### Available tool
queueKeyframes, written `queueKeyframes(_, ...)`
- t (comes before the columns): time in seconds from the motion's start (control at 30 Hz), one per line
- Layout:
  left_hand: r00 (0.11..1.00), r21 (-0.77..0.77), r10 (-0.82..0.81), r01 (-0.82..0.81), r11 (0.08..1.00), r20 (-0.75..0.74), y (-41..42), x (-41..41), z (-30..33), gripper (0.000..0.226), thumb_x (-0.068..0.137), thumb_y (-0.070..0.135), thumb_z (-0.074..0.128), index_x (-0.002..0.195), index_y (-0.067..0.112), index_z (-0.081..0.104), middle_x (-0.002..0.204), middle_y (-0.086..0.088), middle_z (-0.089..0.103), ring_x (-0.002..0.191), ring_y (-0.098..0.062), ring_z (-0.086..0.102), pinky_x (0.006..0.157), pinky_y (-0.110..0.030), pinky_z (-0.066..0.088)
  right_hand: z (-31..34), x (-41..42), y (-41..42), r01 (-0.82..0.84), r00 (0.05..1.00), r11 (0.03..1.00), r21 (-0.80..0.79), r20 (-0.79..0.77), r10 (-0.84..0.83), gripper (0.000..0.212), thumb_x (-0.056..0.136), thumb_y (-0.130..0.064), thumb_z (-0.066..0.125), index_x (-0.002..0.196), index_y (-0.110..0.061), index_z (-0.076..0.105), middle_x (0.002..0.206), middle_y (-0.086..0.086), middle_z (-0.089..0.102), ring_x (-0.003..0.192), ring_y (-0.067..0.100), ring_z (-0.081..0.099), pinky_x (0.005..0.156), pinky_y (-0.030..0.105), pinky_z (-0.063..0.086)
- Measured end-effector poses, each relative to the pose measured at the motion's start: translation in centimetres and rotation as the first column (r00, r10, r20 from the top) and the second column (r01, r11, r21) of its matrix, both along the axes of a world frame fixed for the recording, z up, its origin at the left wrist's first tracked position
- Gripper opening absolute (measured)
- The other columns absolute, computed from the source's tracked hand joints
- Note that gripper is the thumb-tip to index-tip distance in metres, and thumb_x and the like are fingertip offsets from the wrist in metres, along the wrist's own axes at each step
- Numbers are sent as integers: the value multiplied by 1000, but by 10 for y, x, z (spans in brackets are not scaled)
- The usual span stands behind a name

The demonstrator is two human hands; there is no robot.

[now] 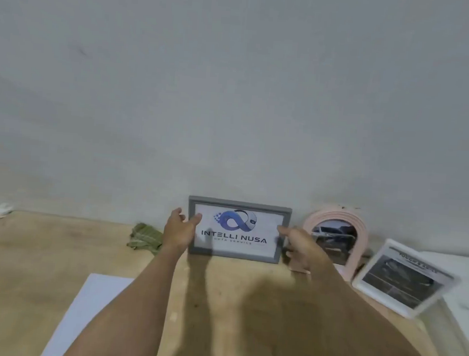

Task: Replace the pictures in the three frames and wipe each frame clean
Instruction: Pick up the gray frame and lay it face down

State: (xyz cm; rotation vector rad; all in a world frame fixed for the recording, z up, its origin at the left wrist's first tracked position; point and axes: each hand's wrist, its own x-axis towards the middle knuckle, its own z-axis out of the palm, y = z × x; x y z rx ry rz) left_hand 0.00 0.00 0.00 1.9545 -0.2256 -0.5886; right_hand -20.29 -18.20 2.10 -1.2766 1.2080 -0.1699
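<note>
A grey picture frame [239,204] stands upright against the wall on the wooden table, showing a blue infinity logo and the words "INTELLI NUSA". My left hand [180,231] grips its left edge, thumb on the front and fingers behind. My right hand [302,249] holds its right edge, thumb against the front. To the right a pink arched frame [362,238] with a dark car picture leans on the wall. Further right a white frame [365,281] with a dark printed picture leans tilted. A crumpled green cloth [144,236] lies left of the grey frame.
A white sheet of paper [91,307] lies on the wooden table [39,260] at the near left. A small crumpled white thing [2,210] sits at the far left by the wall. A white ledge [457,322] borders the table on the right.
</note>
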Motion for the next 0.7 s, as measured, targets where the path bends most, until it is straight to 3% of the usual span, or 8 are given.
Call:
queueKeyframes(0.1, 1000, 65, 22, -21, 998, -15, -17, 34, -29, 76, 92, 32, 66, 153, 8, 28, 152, -13, 43, 137, -31, 44, 113, -43, 35, -38, 27, -20, -22, 997, 998, -62, -81, 17, 16, 89, -23, 60, 100, -12, 55, 117, 16, 64, 107, 34, 60, 100, 49, 46)
queueKeyframes(0.2, 999, 140, 14, -9, 990, -34, -28, 57, -58, 74, 91, 23, 67, 153, 9, 28, 152, -11, 43, 136, -31, 45, 113, -44, 37, -63, 41, -24, -25, 982, 994, -107, -189, 4, 54, 84, -25, 67, 130, -11, 42, 130, 9, 54, 116, 31, 53, 102, 48, 44)
queueKeyframes(0.27, 999, 136, 14, -8, 991, -39, -34, 66, -70, 64, 92, 18, 67, 148, 8, 36, 146, -10, 49, 130, -31, 50, 109, -43, 40, -75, 46, -29, 17, 979, 992, -123, -199, -41, 62, 86, -20, 66, 138, -7, 35, 123, 7, 53, 120, 31, 50, 100, 42, 44)
queueKeyframes(0.37, 999, 134, -33, 34, 990, -6, -40, 74, -85, 36, 93, 13, 63, 127, 2, 57, 125, -14, 63, 111, -30, 59, 96, -40, 46, -88, 50, -35, 2, 968, 987, -161, -248, -42, 45, 89, -13, 61, 129, -7, 41, 112, 7, 53, 116, 30, 53, 86, 35, 45)
queueKeyframes(0.43, 996, 159, -67, 57, 986, 58, -40, 75, -90, 26, 94, 15, 62, 116, 2, 64, 115, -16, 68, 105, -33, 62, 90, -41, 48, -89, 49, -38, -2, 969, 982, -191, -243, -46, 34, 89, -12, 60, 120, -10, 45, 118, 10, 56, 113, 30, 55, 89, 38, 48)
queueKeyframes(0.57, 991, 174, -107, 91, 981, 84, -30, 74, -99, 18, 89, 33, 61, 99, 19, 66, 102, -7, 73, 94, -32, 67, 85, -49, 54, -90, 31, -39, -3, 979, 983, -185, -201, -35, 33, 86, -9, 63, 118, -7, 54, 118, 11, 61, 105, 28, 58, 93, 44, 50)
queueKeyframes(0.63, 993, 149, -98, 88, 985, 65, -21, 75, -109, 19, 83, 45, 58, 90, 29, 64, 97, -3, 73, 92, -31, 68, 82, -54, 56, -84, 17, -37, 8, 990, 980, -198, -134, -35, 32, 87, -7, 64, 118, -4, 59, 113, 11, 63, 96, 24, 60, 83, 35, 50)
queueKeyframes(0.7, 993, 146, -108, 100, 984, 48, -14, 68, -106, 18, 87, 42, 59, 94, 26, 66, 97, -4, 73, 92, -31, 68, 82, -55, 57, -75, 1, -34, 17, 998, 984, -175, -56, -27, 26, 87, -5, 64, 112, -3, 63, 105, 11, 66, 87, 20, 61, 71, 28, 50)
